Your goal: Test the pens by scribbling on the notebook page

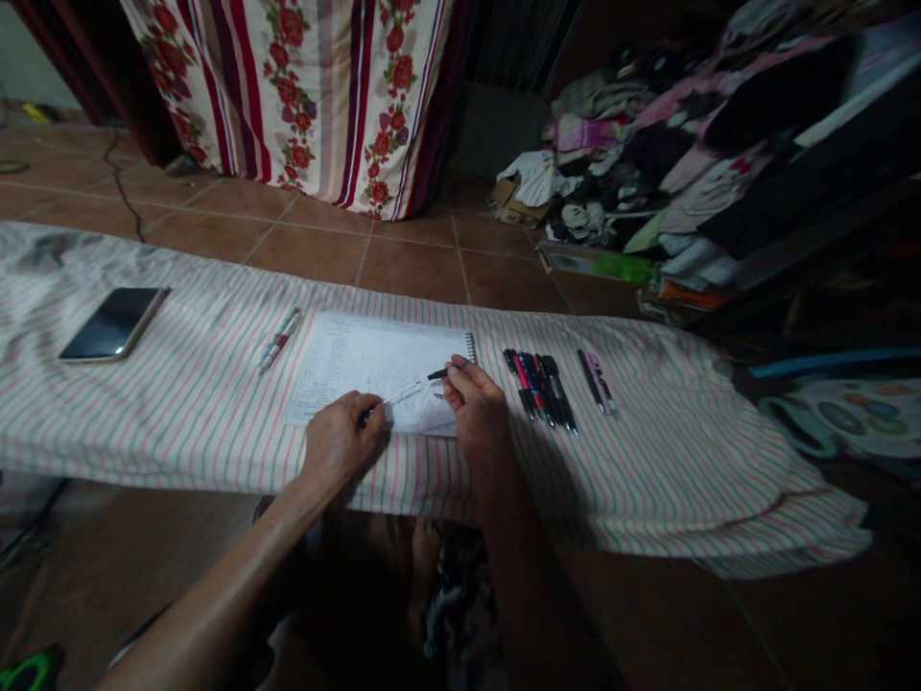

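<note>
Beyond the surface's (683, 451) far edge a curtain (292, 96) is hanging; left fingers (368, 401) are gripping a pale rod (403, 392), right fingers (464, 370) a black piece (436, 374).

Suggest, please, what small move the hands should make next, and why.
Probably bring the slim pale rod in the left hand toward the black pen piece in the right hand, lining them up: their near ends roughly face each other above the notepad, close but seemingly apart.

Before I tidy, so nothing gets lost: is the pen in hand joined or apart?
Apart: a gap shows between the pale rod and the black piece.
</note>
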